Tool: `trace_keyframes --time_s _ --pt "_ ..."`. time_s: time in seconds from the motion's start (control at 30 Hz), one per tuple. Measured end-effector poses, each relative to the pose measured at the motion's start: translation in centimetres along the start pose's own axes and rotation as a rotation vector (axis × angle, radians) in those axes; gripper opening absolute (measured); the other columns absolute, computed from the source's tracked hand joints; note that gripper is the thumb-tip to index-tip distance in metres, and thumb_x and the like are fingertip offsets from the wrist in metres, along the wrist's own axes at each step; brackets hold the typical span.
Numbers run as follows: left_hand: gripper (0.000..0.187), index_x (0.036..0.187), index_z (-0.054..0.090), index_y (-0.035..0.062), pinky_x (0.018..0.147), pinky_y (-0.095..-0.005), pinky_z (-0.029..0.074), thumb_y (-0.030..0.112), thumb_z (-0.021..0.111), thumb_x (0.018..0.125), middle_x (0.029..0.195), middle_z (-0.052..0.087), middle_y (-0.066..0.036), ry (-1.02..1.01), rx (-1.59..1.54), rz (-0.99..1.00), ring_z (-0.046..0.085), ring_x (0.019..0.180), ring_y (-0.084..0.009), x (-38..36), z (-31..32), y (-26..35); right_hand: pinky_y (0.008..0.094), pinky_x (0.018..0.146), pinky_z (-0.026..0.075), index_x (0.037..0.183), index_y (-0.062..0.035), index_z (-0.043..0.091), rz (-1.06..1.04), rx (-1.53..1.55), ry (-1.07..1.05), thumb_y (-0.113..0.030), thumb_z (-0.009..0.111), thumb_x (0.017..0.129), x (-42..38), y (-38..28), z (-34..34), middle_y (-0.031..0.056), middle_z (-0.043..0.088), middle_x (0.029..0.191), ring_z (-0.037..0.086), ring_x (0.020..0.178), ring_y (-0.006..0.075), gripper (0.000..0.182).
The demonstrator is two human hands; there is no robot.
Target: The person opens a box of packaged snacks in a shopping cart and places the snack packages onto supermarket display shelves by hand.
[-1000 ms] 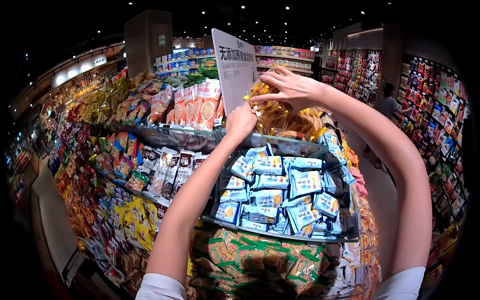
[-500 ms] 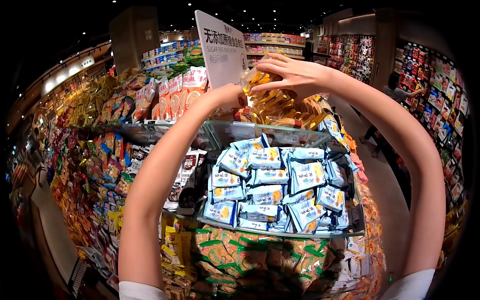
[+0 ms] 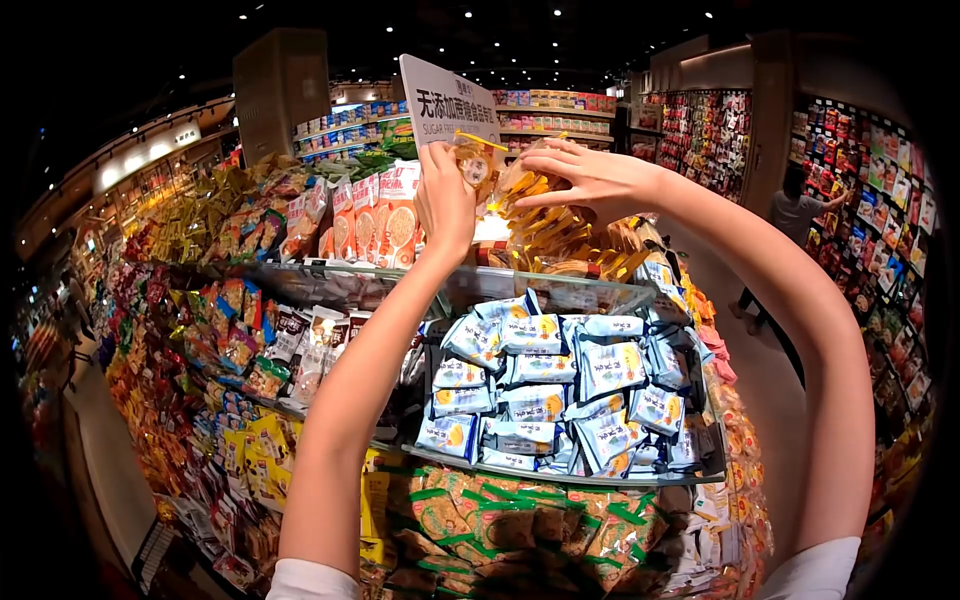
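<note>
My left hand (image 3: 447, 205) is closed on a clear snack packet (image 3: 476, 165) with a yellow edge, held up in front of the white sign (image 3: 450, 105). To its right, my right hand (image 3: 595, 180) lies over a row of gold-and-clear snack packets (image 3: 555, 235), its fingers spread and touching them; the thumb is hidden. These packets fill an upper bin behind a glass divider (image 3: 560, 288). Below the divider, a lower bin holds many light-blue snack packets (image 3: 535, 405).
Orange-and-white bags (image 3: 385, 215) stand left of the sign. Green-edged packets (image 3: 520, 510) lie under the blue ones. Mixed snacks (image 3: 230, 330) fill the left side. In the right-hand aisle, a person (image 3: 798, 215) reaches toward a wall rack (image 3: 870, 190).
My left hand has drawn leftward, away from the row, with a snack packet in its fingers. My right hand stays over the row. The view has tilted up slightly.
</note>
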State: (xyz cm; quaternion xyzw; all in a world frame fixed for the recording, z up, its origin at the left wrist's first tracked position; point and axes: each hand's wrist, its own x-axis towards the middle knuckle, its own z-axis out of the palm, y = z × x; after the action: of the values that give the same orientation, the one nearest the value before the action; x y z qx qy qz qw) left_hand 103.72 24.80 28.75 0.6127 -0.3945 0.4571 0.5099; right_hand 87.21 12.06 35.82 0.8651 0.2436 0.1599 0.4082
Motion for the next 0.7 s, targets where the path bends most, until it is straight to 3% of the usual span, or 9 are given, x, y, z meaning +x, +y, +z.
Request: trace_keyframes --time_s 0.07,0.13,0.27,0.33,0.37,0.4,0.47,0.6,0.7 --pt "0.008 0.09 0.04 0.0009 0.058 -0.0421 0.042 0.006 0.041 0.084 0.088 0.047 -0.016 0.147 0.113 -0.005 0.053 0.071 -0.0362 0.8 -0.8 0.9 0.0422 0.099 0.028 0.132 -0.0317 0.025 -0.078 0.017 -0.028 -0.014 0.073 0.04 0.5 0.1 -0.3 0.0187 0.03 0.127 0.032 0.116 0.0343 0.106" --pt "0.01 0.089 0.039 0.0005 0.058 -0.0418 0.041 0.01 0.037 0.088 0.086 0.048 -0.017 0.299 0.012 -0.025 0.052 0.067 -0.0372 1.8 -1.2 0.9 0.0421 0.099 0.029 0.133 -0.0318 0.023 -0.095 0.002 -0.009 -0.016 0.074 0.04 1.1 0.4 -0.1 0.0185 0.031 0.125 0.033 0.115 0.0337 0.107" --pt "0.019 0.086 0.039 -0.0004 0.057 -0.0403 0.039 0.016 0.031 0.091 0.081 0.049 -0.016 0.28 -0.162 -0.223 0.052 0.063 -0.0329 3.6 -1.8 -0.2 0.0421 0.101 0.026 0.133 -0.0332 0.018 -0.122 -0.007 -0.083 -0.017 0.075 0.042 2.4 0.8 1.0 0.018 0.031 0.126 0.031 0.118 0.034 0.108" --pt "0.024 0.08 0.039 0.0015 0.065 -0.0327 0.039 0.017 0.025 0.092 0.074 0.048 -0.01 0.164 -0.665 -0.439 0.046 0.062 -0.0193 3.8 -2.0 -0.1 0.0434 0.102 0.024 0.133 -0.0337 0.017 -0.296 -0.018 -0.138 -0.016 0.074 0.044 3.4 0.5 1.4 0.018 0.031 0.126 0.028 0.121 0.0329 0.107" --pt "0.026 0.084 0.043 0.0018 0.066 -0.0314 0.041 0.017 0.024 0.092 0.077 0.052 -0.007 0.04 -0.828 -0.604 0.049 0.066 -0.015 3.7 -1.9 0.1 0.0452 0.102 0.024 0.133 -0.0327 0.018 -0.347 -0.049 -0.098 -0.017 0.074 0.044 3.9 0.2 1.8 0.018 0.03 0.127 0.026 0.123 0.0315 0.106" --pt "0.026 0.084 0.043 0.0018 0.066 -0.0314 0.041 0.017 0.024 0.092 0.077 0.052 -0.007 0.022 -0.83 -0.606 0.049 0.066 -0.015 3.4 -2.2 0.6 0.0452 0.102 0.024 0.133 -0.0318 0.018 -0.391 -0.112 -0.059 -0.019 0.074 0.045 4.5 0.2 2.1 0.018 0.03 0.127 0.026 0.123 0.0312 0.106" --pt "0.028 0.09 0.047 0.0009 0.067 -0.0304 0.044 0.018 0.024 0.092 0.082 0.055 -0.008 -0.219 -1.088 -0.763 0.052 0.07 -0.0153 2.9 -2.7 1.7 0.0458 0.101 0.025 0.133 -0.0314 0.018 -0.373 -0.055 -0.121 -0.021 0.075 0.045 4.4 0.6 2.1 0.0175 0.029 0.128 0.025 0.124 0.0307 0.106" --pt "0.03 0.095 0.048 -0.0003 0.067 -0.0312 0.046 0.017 0.024 0.092 0.088 0.056 -0.01 -0.299 -1.109 -0.797 0.056 0.073 -0.0157 2.3 -4.0 2.9 0.0468 0.101 0.025 0.134 -0.0307 0.016 -0.151 -0.038 -0.202 -0.022 0.073 0.043 3.5 -0.5 1.6 0.0121 0.027 0.133 0.023 0.125 0.0282 0.107" --pt "0.031 0.098 0.046 -0.0009 0.072 -0.0334 0.047 0.021 0.024 0.093 0.09 0.056 -0.01 -0.293 -1.108 -0.807 0.057 0.077 -0.0162 2.3 -4.2 3.3 0.0447 0.101 0.025 0.134 -0.0289 0.019 0.093 0.241 -0.319 -0.016 0.069 0.045 3.0 -0.8 1.4 0.0104 0.024 0.136 0.022 0.126 0.0268 0.102"
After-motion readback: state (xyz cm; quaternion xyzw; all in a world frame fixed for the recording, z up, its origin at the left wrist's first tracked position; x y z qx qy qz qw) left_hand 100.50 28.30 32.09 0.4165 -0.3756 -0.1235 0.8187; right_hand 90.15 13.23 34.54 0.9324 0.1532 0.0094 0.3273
